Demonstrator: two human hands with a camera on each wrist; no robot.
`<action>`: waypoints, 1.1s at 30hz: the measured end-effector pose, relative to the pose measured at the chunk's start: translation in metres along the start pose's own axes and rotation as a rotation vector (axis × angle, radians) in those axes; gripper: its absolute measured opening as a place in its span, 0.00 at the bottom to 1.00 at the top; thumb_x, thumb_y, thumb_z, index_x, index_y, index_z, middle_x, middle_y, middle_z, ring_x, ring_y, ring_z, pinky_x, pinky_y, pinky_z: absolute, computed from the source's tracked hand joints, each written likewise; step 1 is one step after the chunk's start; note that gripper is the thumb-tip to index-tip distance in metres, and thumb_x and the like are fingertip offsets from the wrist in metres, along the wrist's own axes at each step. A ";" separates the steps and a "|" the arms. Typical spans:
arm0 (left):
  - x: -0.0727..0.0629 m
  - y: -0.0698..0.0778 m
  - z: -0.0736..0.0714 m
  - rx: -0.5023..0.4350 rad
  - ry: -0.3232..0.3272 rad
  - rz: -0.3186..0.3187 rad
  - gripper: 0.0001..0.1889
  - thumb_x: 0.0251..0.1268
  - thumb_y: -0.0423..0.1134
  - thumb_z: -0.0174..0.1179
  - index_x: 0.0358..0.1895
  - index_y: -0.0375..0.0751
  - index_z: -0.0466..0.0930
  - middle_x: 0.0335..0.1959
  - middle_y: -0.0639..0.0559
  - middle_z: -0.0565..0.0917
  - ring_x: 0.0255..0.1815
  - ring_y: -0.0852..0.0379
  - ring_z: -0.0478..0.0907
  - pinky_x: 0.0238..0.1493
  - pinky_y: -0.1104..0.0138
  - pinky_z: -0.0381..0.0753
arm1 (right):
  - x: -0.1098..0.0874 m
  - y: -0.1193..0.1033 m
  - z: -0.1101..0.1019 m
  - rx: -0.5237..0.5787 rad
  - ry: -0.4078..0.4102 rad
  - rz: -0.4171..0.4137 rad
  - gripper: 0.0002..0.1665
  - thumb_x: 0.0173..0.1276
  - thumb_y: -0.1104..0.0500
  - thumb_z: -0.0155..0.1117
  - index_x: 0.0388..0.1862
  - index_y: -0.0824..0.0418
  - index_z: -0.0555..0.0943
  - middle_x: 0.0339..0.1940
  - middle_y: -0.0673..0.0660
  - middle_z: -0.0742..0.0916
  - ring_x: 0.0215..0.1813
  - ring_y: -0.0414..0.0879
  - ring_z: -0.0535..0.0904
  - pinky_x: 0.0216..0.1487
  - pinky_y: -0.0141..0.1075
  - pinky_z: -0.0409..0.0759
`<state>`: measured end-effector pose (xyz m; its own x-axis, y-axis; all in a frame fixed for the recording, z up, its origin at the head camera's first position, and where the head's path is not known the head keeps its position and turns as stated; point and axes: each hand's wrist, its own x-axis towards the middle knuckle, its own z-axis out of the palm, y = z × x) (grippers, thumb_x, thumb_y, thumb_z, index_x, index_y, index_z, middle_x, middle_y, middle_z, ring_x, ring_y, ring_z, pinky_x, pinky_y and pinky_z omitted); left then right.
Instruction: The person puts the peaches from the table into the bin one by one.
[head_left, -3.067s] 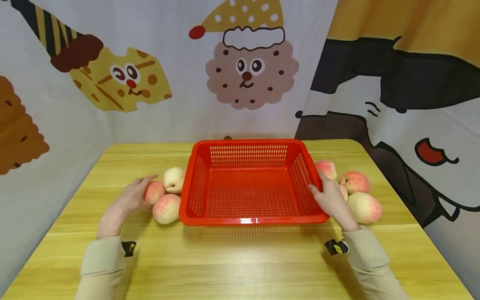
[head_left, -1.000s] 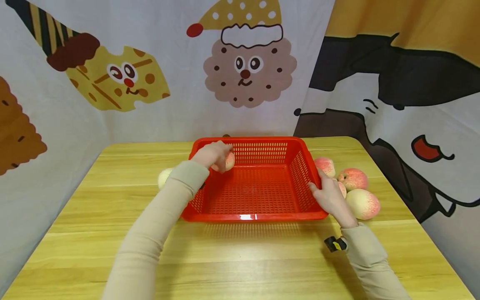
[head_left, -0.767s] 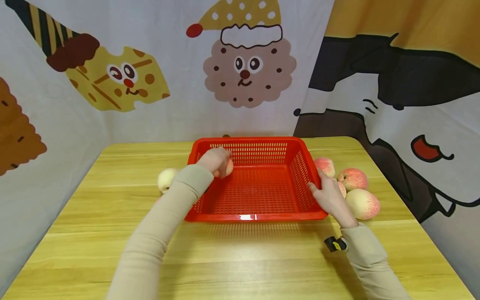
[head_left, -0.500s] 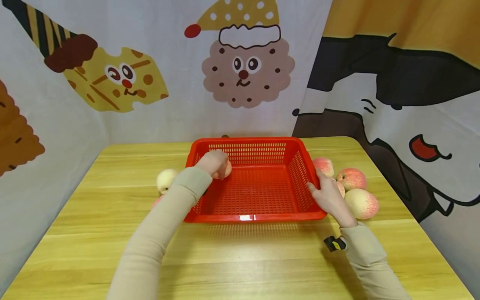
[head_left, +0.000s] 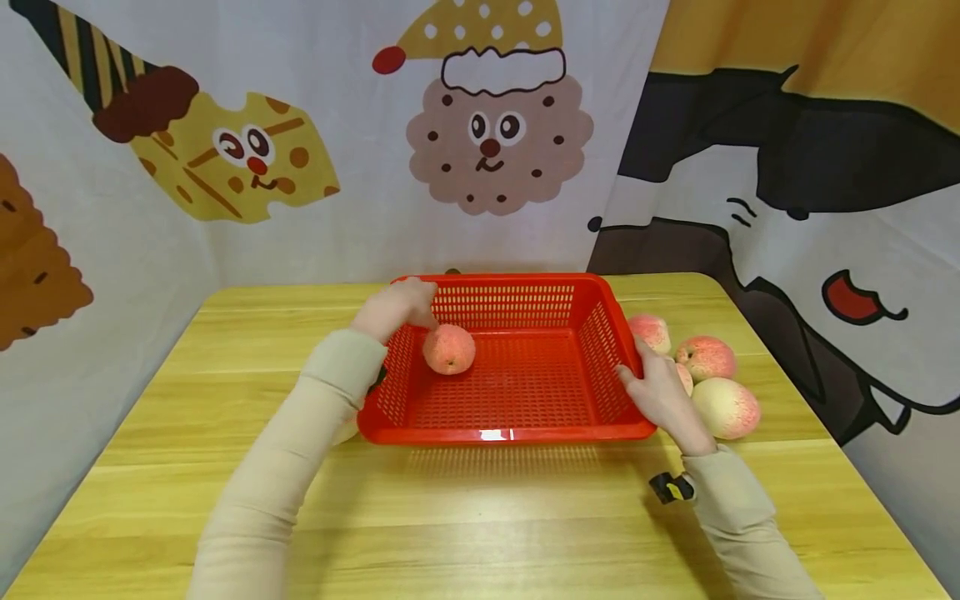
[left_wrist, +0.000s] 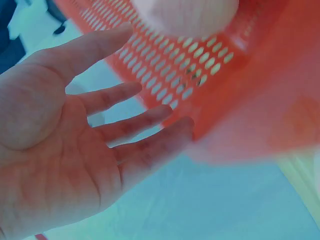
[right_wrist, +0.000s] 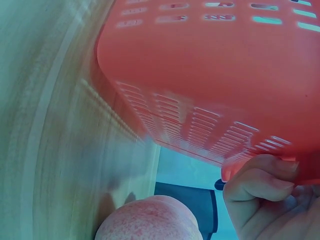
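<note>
A pink peach (head_left: 449, 350) rests inside the red plastic basket (head_left: 517, 434), near its left end. My left hand (head_left: 397, 307) is above the basket's left rim, just behind the peach and apart from it. In the left wrist view its fingers (left_wrist: 135, 122) are spread, with nothing in the palm. At the right end my right hand (head_left: 663, 398) grips the basket's rim, its fingers (right_wrist: 265, 185) curled at the edge in the right wrist view. Beneath my left forearm a pale peach (head_left: 345, 431) peeks out, mostly hidden.
Several peaches lie on the table right of the basket, among them a red one (head_left: 706, 358) and a pale one (head_left: 725, 408) beside my right wrist. The wooden table (head_left: 480, 533) backs onto a printed cloth (head_left: 300, 250).
My left hand carried a pink peach from the left group into the basket, released it there, and has moved back left. My right hand has stayed on the rim.
</note>
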<state>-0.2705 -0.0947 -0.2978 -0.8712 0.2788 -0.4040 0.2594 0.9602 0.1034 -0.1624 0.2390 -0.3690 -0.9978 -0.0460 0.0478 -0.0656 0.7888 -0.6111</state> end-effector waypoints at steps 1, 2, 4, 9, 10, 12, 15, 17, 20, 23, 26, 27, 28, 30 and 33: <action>-0.003 -0.004 -0.002 -0.012 0.016 0.013 0.34 0.62 0.42 0.59 0.70 0.35 0.61 0.67 0.36 0.68 0.67 0.41 0.67 0.64 0.54 0.71 | 0.000 0.000 0.000 0.001 0.000 0.002 0.34 0.71 0.62 0.50 0.71 0.73 0.56 0.49 0.77 0.80 0.38 0.59 0.83 0.32 0.43 0.83; -0.006 -0.009 -0.003 -0.030 0.032 0.027 0.35 0.63 0.42 0.58 0.71 0.34 0.58 0.69 0.35 0.66 0.70 0.40 0.64 0.67 0.52 0.68 | 0.000 0.000 0.000 0.001 0.000 0.004 0.34 0.71 0.62 0.50 0.72 0.73 0.56 0.49 0.77 0.80 0.38 0.59 0.83 0.32 0.44 0.83; -0.012 -0.020 -0.004 -0.056 0.071 0.050 0.34 0.65 0.40 0.57 0.71 0.31 0.58 0.69 0.33 0.65 0.71 0.38 0.61 0.69 0.51 0.65 | 0.000 -0.001 0.001 0.001 -0.001 0.007 0.34 0.71 0.62 0.50 0.72 0.73 0.56 0.49 0.78 0.80 0.38 0.60 0.84 0.32 0.44 0.84; -0.028 -0.055 0.001 -0.105 0.175 0.093 0.27 0.65 0.32 0.50 0.67 0.25 0.61 0.66 0.28 0.67 0.67 0.33 0.63 0.66 0.47 0.67 | 0.000 -0.001 0.001 0.012 -0.012 0.011 0.34 0.71 0.61 0.50 0.72 0.72 0.55 0.50 0.77 0.80 0.39 0.59 0.84 0.32 0.43 0.84; -0.032 -0.061 0.003 -0.115 0.181 0.096 0.27 0.65 0.31 0.49 0.66 0.24 0.62 0.65 0.27 0.67 0.67 0.32 0.63 0.66 0.46 0.66 | 0.000 -0.001 0.000 0.014 -0.013 0.012 0.34 0.71 0.61 0.50 0.72 0.72 0.55 0.50 0.77 0.80 0.39 0.59 0.83 0.32 0.43 0.84; -0.037 -0.075 0.008 -0.133 0.168 0.090 0.26 0.64 0.30 0.49 0.65 0.23 0.62 0.65 0.26 0.66 0.66 0.31 0.63 0.64 0.44 0.67 | -0.001 0.000 -0.001 0.019 -0.018 0.015 0.34 0.71 0.61 0.50 0.72 0.72 0.55 0.50 0.77 0.80 0.38 0.59 0.83 0.32 0.43 0.84; -0.041 -0.091 0.018 -0.134 0.096 0.073 0.28 0.62 0.31 0.52 0.65 0.24 0.62 0.65 0.25 0.66 0.66 0.30 0.63 0.63 0.43 0.67 | -0.001 0.000 -0.001 0.023 -0.021 0.019 0.34 0.71 0.61 0.50 0.72 0.72 0.55 0.51 0.77 0.79 0.39 0.58 0.83 0.32 0.43 0.84; -0.042 -0.100 0.025 -0.141 0.033 0.064 0.29 0.62 0.35 0.55 0.66 0.24 0.62 0.64 0.25 0.66 0.65 0.29 0.64 0.63 0.43 0.68 | -0.001 0.000 -0.001 0.021 -0.022 0.019 0.34 0.71 0.61 0.50 0.72 0.72 0.55 0.50 0.77 0.80 0.39 0.58 0.83 0.32 0.43 0.84; -0.039 -0.110 0.036 -0.203 -0.078 0.043 0.33 0.64 0.42 0.55 0.68 0.26 0.59 0.66 0.24 0.64 0.65 0.29 0.63 0.61 0.42 0.69 | -0.001 -0.001 -0.001 0.019 -0.022 0.016 0.34 0.71 0.61 0.50 0.72 0.72 0.55 0.50 0.77 0.80 0.39 0.58 0.83 0.32 0.43 0.83; -0.036 -0.117 0.047 -0.282 -0.170 0.001 0.36 0.66 0.48 0.53 0.71 0.30 0.55 0.69 0.26 0.59 0.66 0.29 0.62 0.55 0.42 0.74 | -0.001 0.000 0.000 0.017 -0.020 0.015 0.35 0.71 0.61 0.50 0.73 0.72 0.54 0.50 0.77 0.80 0.39 0.59 0.84 0.32 0.43 0.84; -0.032 -0.120 0.056 -0.331 -0.219 -0.034 0.37 0.65 0.50 0.54 0.72 0.33 0.53 0.71 0.27 0.57 0.65 0.30 0.64 0.47 0.46 0.80 | -0.001 0.000 0.000 0.022 -0.018 0.014 0.34 0.71 0.61 0.50 0.72 0.72 0.55 0.50 0.77 0.80 0.39 0.58 0.84 0.33 0.43 0.84; -0.031 -0.121 0.059 -0.347 -0.227 -0.041 0.38 0.64 0.49 0.55 0.72 0.34 0.53 0.70 0.27 0.57 0.64 0.30 0.66 0.45 0.48 0.81 | -0.001 0.000 0.000 0.022 -0.017 0.014 0.34 0.71 0.61 0.50 0.72 0.72 0.55 0.50 0.77 0.80 0.39 0.58 0.83 0.33 0.43 0.83; -0.030 -0.121 0.060 -0.359 -0.233 -0.042 0.38 0.63 0.49 0.55 0.72 0.34 0.53 0.70 0.27 0.57 0.62 0.31 0.68 0.43 0.49 0.83 | -0.001 0.001 -0.001 0.024 -0.017 0.013 0.34 0.71 0.61 0.50 0.72 0.72 0.55 0.50 0.77 0.80 0.39 0.58 0.83 0.33 0.42 0.83; -0.028 -0.122 0.064 -0.392 -0.241 -0.048 0.39 0.61 0.48 0.57 0.71 0.34 0.53 0.68 0.26 0.59 0.56 0.34 0.73 0.39 0.52 0.84 | -0.001 0.001 -0.001 0.030 -0.017 0.010 0.34 0.71 0.61 0.50 0.72 0.72 0.56 0.50 0.76 0.80 0.39 0.58 0.83 0.33 0.42 0.83; -0.026 -0.123 0.066 -0.433 -0.245 -0.048 0.38 0.59 0.46 0.59 0.70 0.33 0.55 0.63 0.27 0.63 0.48 0.42 0.77 0.36 0.55 0.85 | -0.001 0.001 -0.001 0.034 -0.018 0.008 0.34 0.71 0.61 0.50 0.72 0.71 0.56 0.50 0.76 0.80 0.39 0.57 0.83 0.33 0.42 0.83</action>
<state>-0.2524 -0.2208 -0.3599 -0.7409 0.2727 -0.6137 -0.0207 0.9041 0.4268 -0.1612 0.2409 -0.3686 -0.9983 -0.0504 0.0289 -0.0572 0.7679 -0.6381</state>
